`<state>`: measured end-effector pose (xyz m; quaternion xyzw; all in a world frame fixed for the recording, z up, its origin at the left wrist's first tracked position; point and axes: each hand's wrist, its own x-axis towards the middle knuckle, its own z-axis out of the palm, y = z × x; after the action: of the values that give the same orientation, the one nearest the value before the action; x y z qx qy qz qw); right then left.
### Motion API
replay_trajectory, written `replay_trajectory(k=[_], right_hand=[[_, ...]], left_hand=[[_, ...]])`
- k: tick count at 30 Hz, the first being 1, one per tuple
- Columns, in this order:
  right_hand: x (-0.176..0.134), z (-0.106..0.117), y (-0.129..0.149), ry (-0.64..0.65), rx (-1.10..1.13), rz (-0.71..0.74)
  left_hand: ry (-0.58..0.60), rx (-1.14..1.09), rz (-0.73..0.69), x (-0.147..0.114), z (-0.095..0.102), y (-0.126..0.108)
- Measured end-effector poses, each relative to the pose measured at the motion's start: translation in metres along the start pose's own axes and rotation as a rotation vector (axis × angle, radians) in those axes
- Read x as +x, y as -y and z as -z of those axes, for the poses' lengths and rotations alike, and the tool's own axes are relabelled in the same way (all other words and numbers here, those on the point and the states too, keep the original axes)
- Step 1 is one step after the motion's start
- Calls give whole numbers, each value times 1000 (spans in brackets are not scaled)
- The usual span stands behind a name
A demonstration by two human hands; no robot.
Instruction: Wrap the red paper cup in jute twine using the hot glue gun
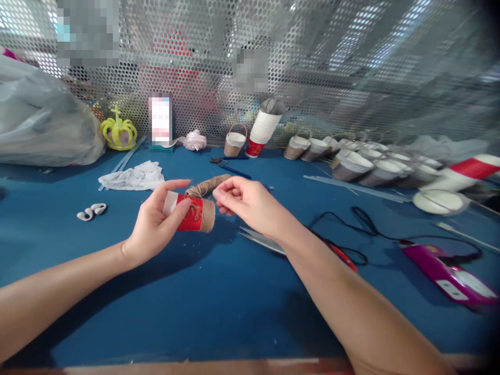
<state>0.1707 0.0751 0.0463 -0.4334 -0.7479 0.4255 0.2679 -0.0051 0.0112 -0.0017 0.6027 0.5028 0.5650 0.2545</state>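
My left hand (158,221) is wrapped round a red and white paper cup (190,213) lying on its side in the air. Brown twine covers the cup's right end in a band. Just right of that end, my right hand (238,198) is closed in a pinch, apparently on the loose strand of twine; the strand itself is thin and hard to follow. Behind the cup, a spool of brown twine (209,185) rests on the blue table. Partly under my right forearm lie scissors (261,239) with red handles.
Pliers (230,165) and a stack of paper cups (263,127) stand toward the back mesh. Several twine-wrapped cups (353,162) crowd the back right. A purple device (449,273) with a black cord lies at right; crumpled white material (135,177) lies left.
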Motion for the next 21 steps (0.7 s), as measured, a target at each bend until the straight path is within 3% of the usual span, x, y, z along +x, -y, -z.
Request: replay_trajectory(k=[4, 11, 21], right_hand=[[-11, -6, 7, 68, -35, 14], [-11, -15, 8, 32, -31, 25], [-12, -18, 5, 27, -47, 37]], left_hand=[[2, 74, -14, 1, 0, 3], [9, 196, -135, -1, 1, -1], [9, 257, -174, -3, 0, 1]])
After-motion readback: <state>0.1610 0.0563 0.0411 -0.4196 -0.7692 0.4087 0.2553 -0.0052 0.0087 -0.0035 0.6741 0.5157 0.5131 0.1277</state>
